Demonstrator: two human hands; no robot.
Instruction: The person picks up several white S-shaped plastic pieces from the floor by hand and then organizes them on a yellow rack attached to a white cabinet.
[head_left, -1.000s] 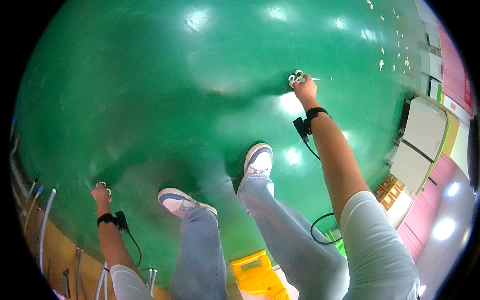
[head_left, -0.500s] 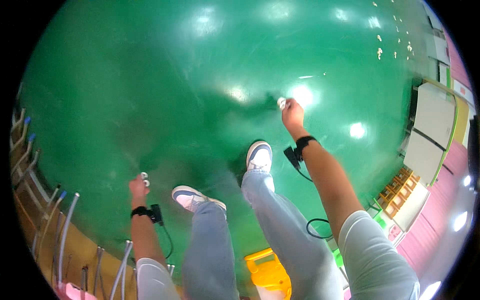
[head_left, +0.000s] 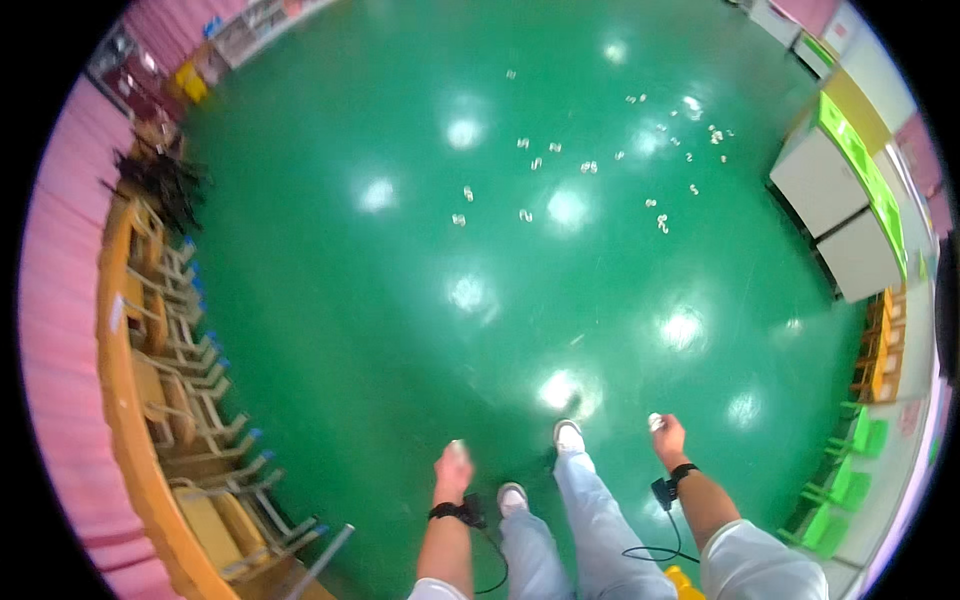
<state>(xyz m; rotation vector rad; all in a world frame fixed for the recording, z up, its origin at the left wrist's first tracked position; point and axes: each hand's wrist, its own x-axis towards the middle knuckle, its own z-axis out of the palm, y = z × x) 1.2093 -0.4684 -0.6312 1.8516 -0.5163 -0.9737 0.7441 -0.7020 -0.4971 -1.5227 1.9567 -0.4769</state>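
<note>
My left hand [head_left: 454, 472] is closed and blurred, with a small white curved piece [head_left: 457, 447] showing at its fingertips. My right hand [head_left: 670, 440] pinches another small white curved piece [head_left: 655, 422] between thumb and fingers. Both hands hang over the green floor [head_left: 380, 330], on either side of my shoes. Farther out lie several loose white pieces, many shaped like numerals, among them one near the middle [head_left: 526, 216] and a cluster to the far right [head_left: 716, 136]. Their exact shapes are too small to make out.
Along the left, chairs with metal legs [head_left: 205, 375] rest against a long wooden table [head_left: 125, 430]. A black heap [head_left: 165, 180] lies behind them. White cabinets with green trim [head_left: 825, 190] and small green chairs [head_left: 845, 485] line the right. Something yellow [head_left: 683, 582] sits beside my leg.
My view has lifted, bringing the scattered white pieces and far side of the room into sight. Both hands now appear lower in the picture, still holding white pieces. My feet have changed position.
</note>
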